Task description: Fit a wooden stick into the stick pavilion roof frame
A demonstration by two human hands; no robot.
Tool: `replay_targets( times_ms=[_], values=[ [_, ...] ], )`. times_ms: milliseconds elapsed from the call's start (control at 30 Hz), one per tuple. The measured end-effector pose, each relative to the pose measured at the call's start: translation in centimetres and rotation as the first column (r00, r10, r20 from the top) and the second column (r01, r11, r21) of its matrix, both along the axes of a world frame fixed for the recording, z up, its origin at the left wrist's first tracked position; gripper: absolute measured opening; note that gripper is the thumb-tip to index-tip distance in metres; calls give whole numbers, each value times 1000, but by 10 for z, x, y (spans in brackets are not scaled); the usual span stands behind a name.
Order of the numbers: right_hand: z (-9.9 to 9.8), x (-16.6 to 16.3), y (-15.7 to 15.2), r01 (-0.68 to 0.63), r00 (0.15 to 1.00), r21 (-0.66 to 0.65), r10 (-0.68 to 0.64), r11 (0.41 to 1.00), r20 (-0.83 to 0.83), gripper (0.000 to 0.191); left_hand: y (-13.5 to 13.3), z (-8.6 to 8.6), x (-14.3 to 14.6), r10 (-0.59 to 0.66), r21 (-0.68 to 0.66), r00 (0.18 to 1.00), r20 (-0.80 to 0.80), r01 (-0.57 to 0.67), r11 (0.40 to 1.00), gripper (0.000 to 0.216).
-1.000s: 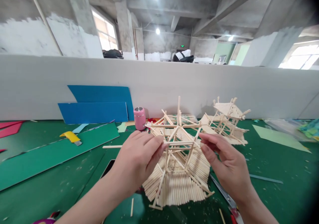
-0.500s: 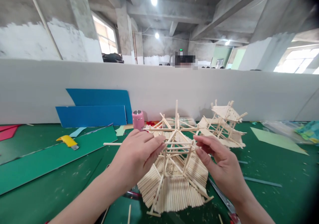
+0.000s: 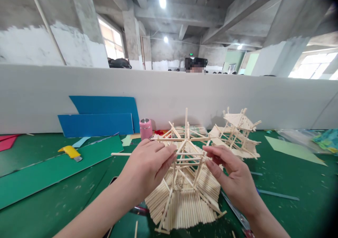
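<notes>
Item: wooden-stick roof model, standing on the green desk directly in front of the person, between both hands. Sloped skirt of close-laid sticks below; open frame of crossed sticks above, with one stick rising upright at the centre.

Left hand: at the left side of the upper frame, fingers pinched narrow on a long thin stick that runs level through the frame and juts out past the hand to the left.

Right hand: at the right side of the frame, thumb and forefinger drawn close together at the frame's stick ends; whether they actually grip one cannot be told.

Nearby on the desk:
- second stick model, behind and to the right, well apart from the hands.
- pink cylindrical container with a metal top, behind the left hand.
- two blue sheets leaning against the white partition.
- yellow utility knife at the left, lying on a green card sheet.
- scissors, partly under the right wrist.
- loose stick by the front edge, near the left forearm.
- pale green sheet at the far right.
</notes>
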State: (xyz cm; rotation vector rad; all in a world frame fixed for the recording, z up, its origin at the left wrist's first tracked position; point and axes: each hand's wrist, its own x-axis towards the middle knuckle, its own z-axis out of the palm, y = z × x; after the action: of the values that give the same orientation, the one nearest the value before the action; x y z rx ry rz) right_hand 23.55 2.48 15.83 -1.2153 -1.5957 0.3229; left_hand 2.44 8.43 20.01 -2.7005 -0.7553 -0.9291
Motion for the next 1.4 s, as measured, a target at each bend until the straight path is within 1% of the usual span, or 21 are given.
replay_targets(
  times_ms=[300,500,767,1000,1400],
  values=[
    [1,-1,2,-4,1000,4,4,1000,12,23,-1,-1,2,9,3,1000,15,-9,1000,17],
    [0,-1,2,-16,1000,9,16,1000,7,21,-2,1,1,21,-1,1000,-5,-21,1000,17],
    [3,-2,4,-1,1000,29,1,1000,-3,18,-2,0,2,34,28,999,-4,-34,999,19],
    [2,-2,7,-11,1000,38,11,999,1,18,-1,0,2,26,27,1000,5,-26,999,17],
    [3,0,7,-26,1000,11,26,1000,-12,17,-2,-2,0,22,33,1000,18,-22,999,15]
  ],
)
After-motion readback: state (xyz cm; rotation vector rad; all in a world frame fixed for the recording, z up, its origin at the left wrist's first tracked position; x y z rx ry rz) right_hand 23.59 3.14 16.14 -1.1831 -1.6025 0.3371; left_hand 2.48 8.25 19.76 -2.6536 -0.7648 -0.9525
